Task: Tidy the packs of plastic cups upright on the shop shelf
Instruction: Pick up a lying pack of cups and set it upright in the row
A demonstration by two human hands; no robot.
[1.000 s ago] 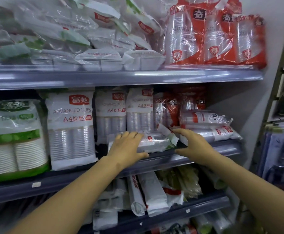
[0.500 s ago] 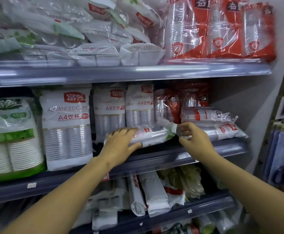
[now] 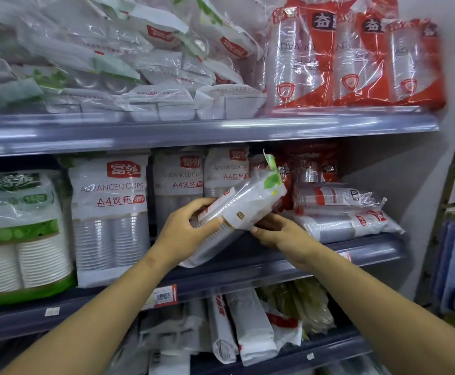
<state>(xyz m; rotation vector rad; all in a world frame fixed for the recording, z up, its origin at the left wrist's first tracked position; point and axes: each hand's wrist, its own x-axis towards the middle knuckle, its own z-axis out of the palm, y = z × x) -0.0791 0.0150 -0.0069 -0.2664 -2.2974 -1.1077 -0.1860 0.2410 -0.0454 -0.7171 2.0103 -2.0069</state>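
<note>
Between the two hands, the pack of cups [image 3: 237,212] slants over the middle shelf [image 3: 248,269], its long axis rising away to the right. The left hand [image 3: 185,228] has its grip closed around the lower half; the right hand [image 3: 277,234] pinches the underside, nearer the raised end.

The middle shelf [image 3: 288,262] carries upright white cup packs [image 3: 110,220] at its centre. Left of them stands a green-banded pack of paper cups [image 3: 18,239]. Right of them, two clear packs [image 3: 345,212] lie on their sides, stacked.
</note>
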